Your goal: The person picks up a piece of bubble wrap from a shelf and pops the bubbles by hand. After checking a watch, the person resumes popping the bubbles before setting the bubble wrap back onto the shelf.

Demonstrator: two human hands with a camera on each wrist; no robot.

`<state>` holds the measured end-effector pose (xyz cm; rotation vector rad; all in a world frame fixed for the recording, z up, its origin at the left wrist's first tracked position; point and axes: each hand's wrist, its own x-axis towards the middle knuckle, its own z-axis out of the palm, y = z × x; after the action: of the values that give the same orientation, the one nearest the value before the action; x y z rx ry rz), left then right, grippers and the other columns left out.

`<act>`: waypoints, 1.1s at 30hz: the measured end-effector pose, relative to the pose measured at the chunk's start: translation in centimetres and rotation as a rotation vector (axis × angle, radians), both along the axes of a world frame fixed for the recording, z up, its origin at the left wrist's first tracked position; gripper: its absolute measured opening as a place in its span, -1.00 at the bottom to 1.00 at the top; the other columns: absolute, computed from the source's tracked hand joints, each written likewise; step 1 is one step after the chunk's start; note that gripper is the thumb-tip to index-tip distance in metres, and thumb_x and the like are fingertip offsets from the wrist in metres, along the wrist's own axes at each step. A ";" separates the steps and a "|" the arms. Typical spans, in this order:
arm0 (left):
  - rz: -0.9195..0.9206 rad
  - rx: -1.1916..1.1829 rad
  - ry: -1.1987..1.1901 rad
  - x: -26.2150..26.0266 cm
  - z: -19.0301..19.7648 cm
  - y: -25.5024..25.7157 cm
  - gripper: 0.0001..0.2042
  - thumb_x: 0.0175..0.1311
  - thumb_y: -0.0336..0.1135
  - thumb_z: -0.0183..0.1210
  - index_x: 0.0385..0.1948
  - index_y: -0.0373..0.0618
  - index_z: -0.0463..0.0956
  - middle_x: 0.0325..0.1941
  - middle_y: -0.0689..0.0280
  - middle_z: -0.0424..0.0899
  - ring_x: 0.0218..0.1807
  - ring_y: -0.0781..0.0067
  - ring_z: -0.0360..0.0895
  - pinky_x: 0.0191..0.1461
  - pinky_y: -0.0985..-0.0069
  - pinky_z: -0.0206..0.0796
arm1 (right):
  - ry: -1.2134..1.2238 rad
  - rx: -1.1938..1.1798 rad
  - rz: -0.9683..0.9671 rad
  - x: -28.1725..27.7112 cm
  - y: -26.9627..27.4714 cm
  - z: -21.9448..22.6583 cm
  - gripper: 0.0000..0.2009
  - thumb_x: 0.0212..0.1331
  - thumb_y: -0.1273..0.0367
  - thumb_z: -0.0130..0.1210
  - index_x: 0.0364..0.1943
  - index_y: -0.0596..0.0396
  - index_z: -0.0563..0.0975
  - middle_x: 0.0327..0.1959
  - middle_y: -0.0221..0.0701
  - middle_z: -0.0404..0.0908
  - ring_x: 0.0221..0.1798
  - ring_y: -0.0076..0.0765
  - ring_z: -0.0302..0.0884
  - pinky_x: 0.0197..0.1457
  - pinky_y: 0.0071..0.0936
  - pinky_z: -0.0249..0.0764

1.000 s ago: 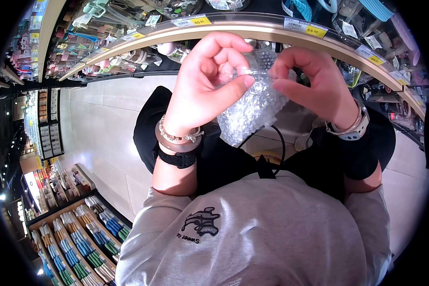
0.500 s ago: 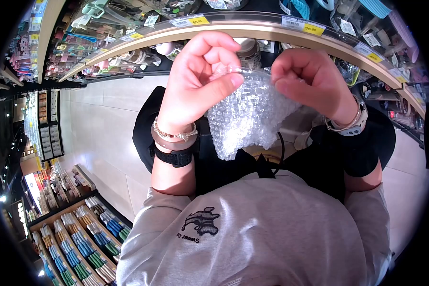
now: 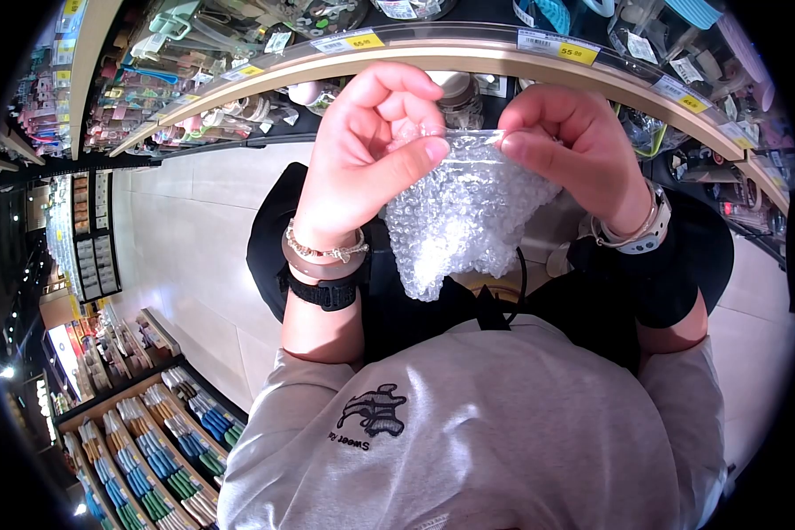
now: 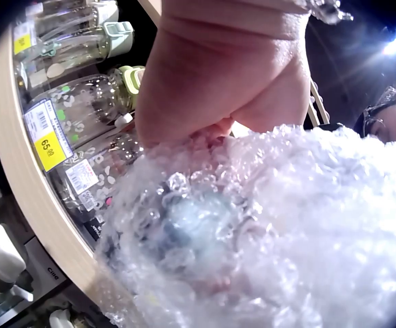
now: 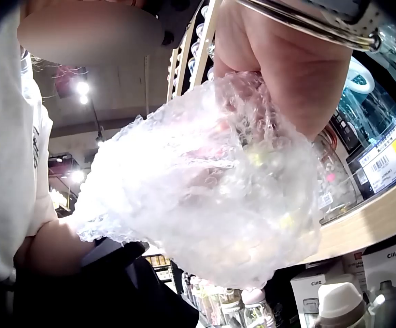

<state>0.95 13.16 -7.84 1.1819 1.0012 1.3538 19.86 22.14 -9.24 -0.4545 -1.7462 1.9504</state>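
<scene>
A clear bubble wrap piece [image 3: 464, 208] hangs in front of the person's lap, its top edge a straight, smooth strip stretched between both hands. The left hand [image 3: 375, 155] pinches the left end of this edge between thumb and fingers. At the right end, the right hand [image 3: 579, 146] pinches it with thumb against curled index finger. In the left wrist view the crumpled bubble wrap [image 4: 287, 225] fills the lower part, hiding most fingertips. From the right wrist the bubble wrap [image 5: 205, 184] appears as a wide, bright, puffed shape below the hand.
A curved shelf edge [image 3: 468, 57] with price tags runs just beyond the hands, bearing clear bottles [image 4: 82, 102]. Below it stand boxes [image 5: 389, 273] and a white-lidded bottle [image 3: 458, 97]. A rack of packaged goods [image 3: 150, 433] stands at lower left, on a tiled floor [image 3: 185, 238].
The left hand has shifted left, and the bubble wrap has spread out and hangs lower. Its top edge, loose before, now runs straight between the hands. The right hand moved slightly left recently.
</scene>
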 end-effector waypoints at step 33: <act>0.009 0.019 0.096 -1.0 -0.3 0.0 -0.66 0.00 -0.59 0.15 -0.14 -0.21 0.31 -0.41 0.41 0.45 -0.35 0.67 0.37 -0.27 0.73 0.19 | 0.130 0.170 -0.170 1.1 2.8 -1.3 -0.93 0.04 0.44 -0.06 -0.49 0.14 0.38 -0.54 -0.63 0.31 -0.45 -0.75 0.15 -0.40 -0.74 0.08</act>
<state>-0.08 13.11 -8.18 1.2686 1.0646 1.3262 20.95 24.89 -10.56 -0.3932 -1.7135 1.6615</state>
